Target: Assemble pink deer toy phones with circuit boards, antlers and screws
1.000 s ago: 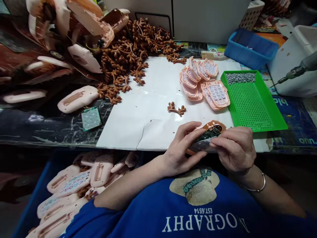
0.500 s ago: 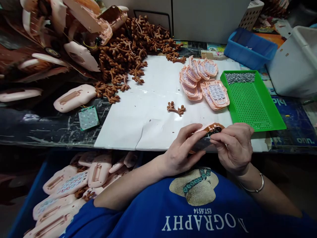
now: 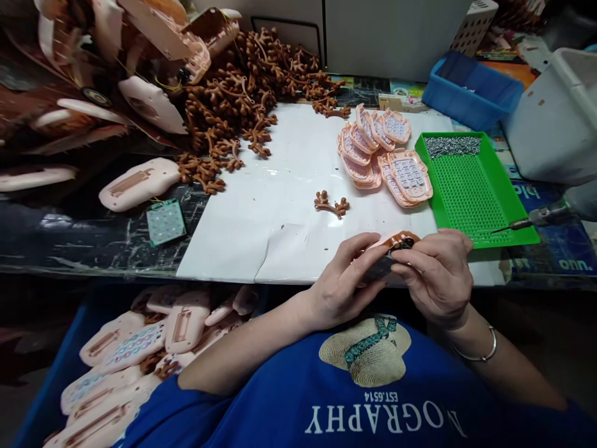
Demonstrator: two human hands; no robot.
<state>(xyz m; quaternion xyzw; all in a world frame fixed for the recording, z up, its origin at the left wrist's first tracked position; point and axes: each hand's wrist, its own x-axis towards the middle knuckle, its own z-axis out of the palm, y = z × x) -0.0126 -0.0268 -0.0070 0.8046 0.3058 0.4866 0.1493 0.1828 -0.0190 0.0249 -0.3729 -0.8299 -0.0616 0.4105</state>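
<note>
My left hand (image 3: 342, 280) is closed around a pink toy phone shell (image 3: 390, 239) at the table's front edge, tilted so its brown and dark inner side shows at the top. My right hand (image 3: 441, 277) pinches at the right end of the shell, by a dark part (image 3: 402, 243) inside it. Fingers cover most of that part, so its kind is unclear. Just beyond the hands lies a single brown antler-shaped piece (image 3: 332, 205). Pink keypad frames (image 3: 410, 177) are stacked farther back.
A green tray (image 3: 476, 193) with small screws (image 3: 452, 146) stands at right, an electric screwdriver tip (image 3: 525, 223) over its near corner. Brown antler pieces (image 3: 233, 99) are heaped at back left. Below the table, a blue bin (image 3: 60, 361) holds pink toy phones (image 3: 189, 320).
The electric screwdriver has come into view at the right, over the green tray. My right hand has shifted slightly left against the shell. My left hand stays nearly still.
</note>
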